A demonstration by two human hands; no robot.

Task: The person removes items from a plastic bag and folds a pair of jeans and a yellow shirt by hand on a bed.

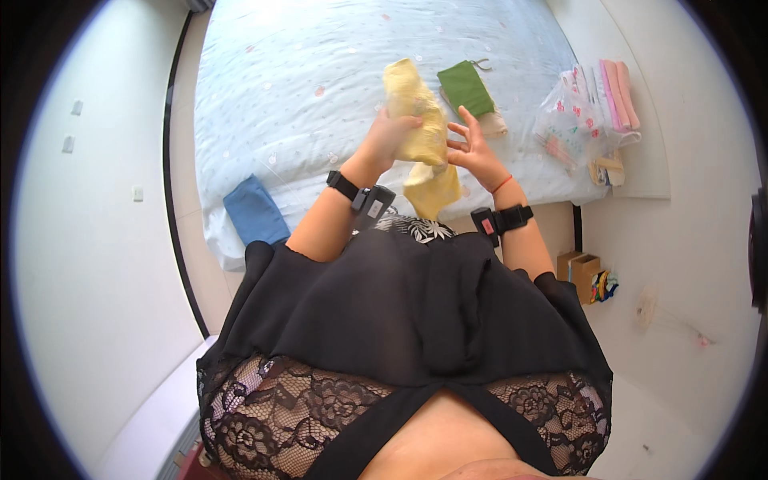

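My left hand [389, 137] grips a crumpled yellow garment [415, 117], its thumb lying across the cloth. One end of the fabric points up over the bed, and a loose flap hangs down towards my lap. Just to the right of the garment is my right hand [474, 150], fingers spread; whether its fingertips touch the cloth I cannot tell. Beyond the right hand, a folded green garment [465, 87] with a drawstring lies on top of a beige folded cloth [495, 124]. A folded blue cloth [255, 209] rests at the bed's near left corner.
The bed [288, 114] has a pale blue patterned sheet. At its right edge lie a clear plastic bag [570, 123] with red prints and rolled pink cloths [619, 95]. A cardboard box [581, 273] stands on the floor at right. A white wall [108, 240] rises at left.
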